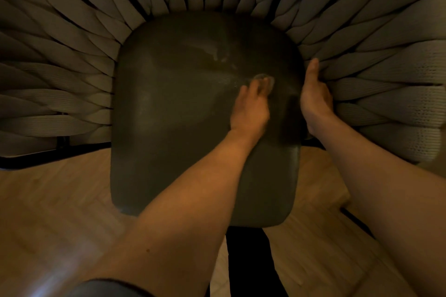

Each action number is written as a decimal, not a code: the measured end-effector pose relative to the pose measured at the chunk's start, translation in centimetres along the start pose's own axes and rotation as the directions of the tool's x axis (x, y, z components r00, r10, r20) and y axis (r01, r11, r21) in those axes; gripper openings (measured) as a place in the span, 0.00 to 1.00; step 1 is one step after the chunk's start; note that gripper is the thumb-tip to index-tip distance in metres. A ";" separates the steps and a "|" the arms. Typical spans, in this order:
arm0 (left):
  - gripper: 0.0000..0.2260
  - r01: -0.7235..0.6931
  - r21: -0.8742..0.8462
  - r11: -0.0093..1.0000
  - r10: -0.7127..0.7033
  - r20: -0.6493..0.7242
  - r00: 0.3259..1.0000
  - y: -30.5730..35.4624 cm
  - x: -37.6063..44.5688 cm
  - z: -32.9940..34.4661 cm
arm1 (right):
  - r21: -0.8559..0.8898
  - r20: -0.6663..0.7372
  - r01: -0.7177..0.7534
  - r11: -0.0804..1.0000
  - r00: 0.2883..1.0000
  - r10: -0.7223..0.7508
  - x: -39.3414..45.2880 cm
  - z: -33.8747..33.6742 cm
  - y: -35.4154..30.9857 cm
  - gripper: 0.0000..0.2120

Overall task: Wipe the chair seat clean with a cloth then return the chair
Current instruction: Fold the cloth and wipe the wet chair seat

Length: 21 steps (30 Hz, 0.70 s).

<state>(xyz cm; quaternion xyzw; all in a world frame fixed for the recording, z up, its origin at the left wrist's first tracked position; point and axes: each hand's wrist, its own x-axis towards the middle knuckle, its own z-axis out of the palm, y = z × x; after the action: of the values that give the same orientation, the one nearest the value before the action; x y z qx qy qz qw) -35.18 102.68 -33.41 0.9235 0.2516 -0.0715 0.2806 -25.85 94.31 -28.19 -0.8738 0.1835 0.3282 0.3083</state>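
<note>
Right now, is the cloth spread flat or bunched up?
Cannot tell: the cloth is blurred under the left hand's fingertips on the seat.
</note>
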 end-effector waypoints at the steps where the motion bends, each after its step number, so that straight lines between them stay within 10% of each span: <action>1: 0.24 -0.054 0.011 0.998 0.054 0.011 0.998 1.4 0.1 0.5 | 0.000 0.003 0.005 1.000 1.000 -0.005 0.1 0.0 0.1 0.38; 4: 0.22 -0.258 0.010 0.966 0.255 0.102 0.961 4.3 0.3 2.3 | 0.003 0.037 0.043 0.999 0.998 -0.043 0.3 0.1 0.4 0.36; 21: 0.23 -0.083 0.251 0.964 0.073 0.049 0.996 -3.2 1.6 -3.2 | -0.268 0.060 0.278 0.922 0.960 -0.272 1.0 0.3 -1.9 0.34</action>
<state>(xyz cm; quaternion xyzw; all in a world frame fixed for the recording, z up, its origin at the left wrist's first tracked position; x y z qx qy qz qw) -35.47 107.40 -32.69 0.9593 0.1984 -0.1099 0.1682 -24.24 95.77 -28.29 -0.9215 0.0085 0.3133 0.2294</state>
